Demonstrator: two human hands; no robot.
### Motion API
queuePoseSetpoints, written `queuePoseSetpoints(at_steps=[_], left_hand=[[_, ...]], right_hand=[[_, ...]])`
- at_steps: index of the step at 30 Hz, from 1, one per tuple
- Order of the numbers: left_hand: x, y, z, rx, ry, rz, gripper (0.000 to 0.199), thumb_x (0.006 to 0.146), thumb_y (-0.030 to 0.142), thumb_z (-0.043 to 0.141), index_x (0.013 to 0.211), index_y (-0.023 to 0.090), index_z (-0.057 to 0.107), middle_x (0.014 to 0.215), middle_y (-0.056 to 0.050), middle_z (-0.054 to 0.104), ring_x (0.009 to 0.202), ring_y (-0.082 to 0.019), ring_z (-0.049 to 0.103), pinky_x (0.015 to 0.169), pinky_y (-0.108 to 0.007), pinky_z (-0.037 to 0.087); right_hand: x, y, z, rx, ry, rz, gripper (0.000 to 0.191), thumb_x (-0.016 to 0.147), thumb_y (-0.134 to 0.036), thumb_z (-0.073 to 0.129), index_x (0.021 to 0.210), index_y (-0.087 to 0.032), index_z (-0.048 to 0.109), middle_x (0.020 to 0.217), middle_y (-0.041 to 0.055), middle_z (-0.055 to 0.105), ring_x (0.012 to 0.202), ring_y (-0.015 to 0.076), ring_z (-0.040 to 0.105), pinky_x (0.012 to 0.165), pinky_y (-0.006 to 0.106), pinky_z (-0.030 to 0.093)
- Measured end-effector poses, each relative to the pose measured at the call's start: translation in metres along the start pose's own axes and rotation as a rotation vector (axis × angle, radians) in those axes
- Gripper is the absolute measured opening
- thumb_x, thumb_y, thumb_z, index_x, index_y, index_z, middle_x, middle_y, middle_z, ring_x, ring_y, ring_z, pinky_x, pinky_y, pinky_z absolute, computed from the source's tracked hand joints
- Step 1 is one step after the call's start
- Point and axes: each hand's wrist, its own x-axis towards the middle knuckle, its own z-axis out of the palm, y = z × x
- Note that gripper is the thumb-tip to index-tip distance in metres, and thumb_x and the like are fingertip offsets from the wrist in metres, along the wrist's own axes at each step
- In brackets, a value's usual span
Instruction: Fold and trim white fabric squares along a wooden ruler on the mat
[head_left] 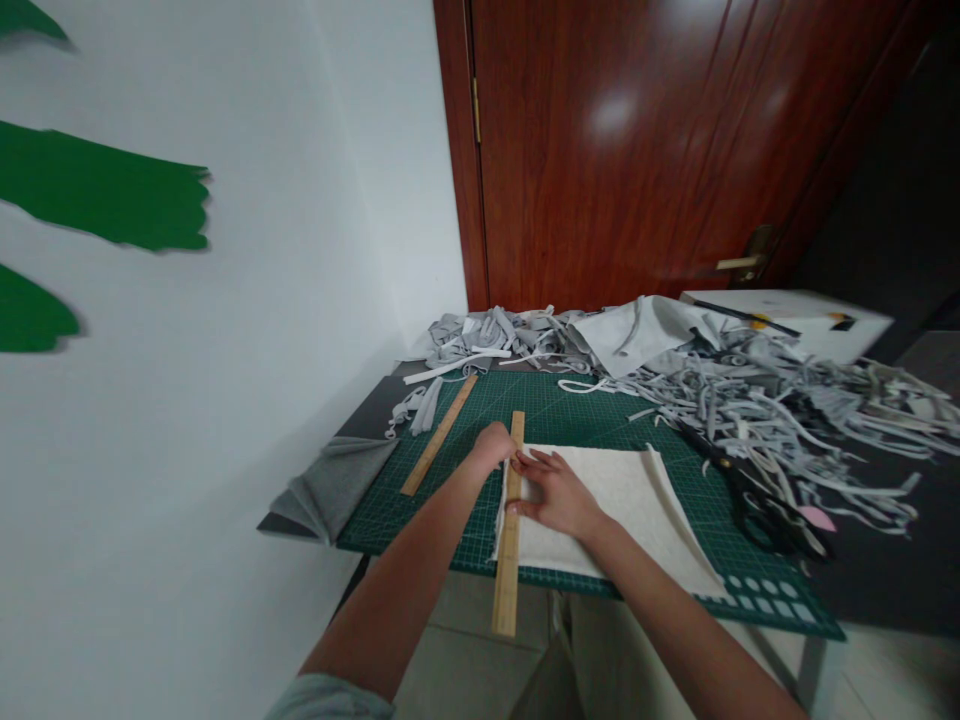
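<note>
- Near edge: the wooden ruler (508, 560) runs past the front rim of the green cutting mat (547, 395), its near end jutting out over the floor.
- Far edge: the ruler's other end reaches beyond the back edge of the cream cloth (622, 505), onto the mat.
- Left side: a strip of mat shows between this ruler and a second ruler (440, 435); farther left, folded grey fabric (337, 485) lies over the mat's left edge, close to the white wall (352, 220).
- Right side: mat surface separates the cloth from the black scissors (772, 520), with a heap of grey scraps (787, 395) behind them.
- Direction: the ruler's long axis points away from the person, nearly straight ahead, along the cloth's left side; a thin margin of cloth shows to its left. The second ruler slants, its far end leaning right.
- Right hand (556, 492): fingers spread, pressing down on the ruler and cloth rather than gripping, thumb on the ruler.
- Left hand (495, 442): curled beside the ruler's left edge, near the cloth's far left corner; whether it grasps anything cannot be told.
</note>
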Motion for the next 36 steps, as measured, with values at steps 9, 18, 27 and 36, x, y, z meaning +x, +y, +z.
queuePoseSetpoints(at_steps=[9,18,27,36], left_hand=[[-0.022,-0.013,-0.004,-0.194,0.194,0.187,0.025,0.090,0.021,0.050,0.114,0.016,0.055,0.099,-0.005,0.064,0.084,-0.014,0.063,0.070,-0.026,0.053],[-0.083,-0.061,0.017,-0.146,0.334,0.283,0.035,0.076,0.007,0.056,0.110,0.017,0.058,0.118,-0.010,0.061,0.104,-0.017,0.059,0.090,-0.022,0.043],[-0.114,-0.055,0.040,-0.028,0.332,0.185,0.023,0.077,0.015,0.056,0.100,0.015,0.060,0.111,-0.016,0.059,0.108,-0.027,0.056,0.094,-0.030,0.039],[-0.060,-0.026,-0.017,-0.457,0.061,0.071,0.023,0.082,0.010,0.043,0.102,0.017,0.051,0.103,-0.010,0.067,0.095,-0.017,0.065,0.077,-0.028,0.052]], right_hand=[[0.000,0.002,0.003,-0.017,0.005,-0.003,0.074,0.074,-0.061,0.060,0.135,-0.022,0.046,0.144,0.0090,0.041,0.136,0.0302,0.028,0.110,0.051,0.017],[0.001,0.003,0.005,-0.032,0.033,-0.013,0.075,0.073,-0.059,0.062,0.135,-0.019,0.046,0.143,0.0081,0.042,0.135,0.0299,0.030,0.110,0.049,0.018],[0.001,0.007,0.007,-0.038,0.028,-0.016,0.071,0.074,-0.055,0.063,0.135,-0.022,0.046,0.144,0.0074,0.041,0.135,0.0293,0.031,0.110,0.049,0.019],[0.001,0.006,0.006,-0.043,0.021,-0.016,0.078,0.073,-0.064,0.060,0.136,-0.020,0.045,0.143,0.0079,0.042,0.135,0.0301,0.030,0.110,0.049,0.019]])
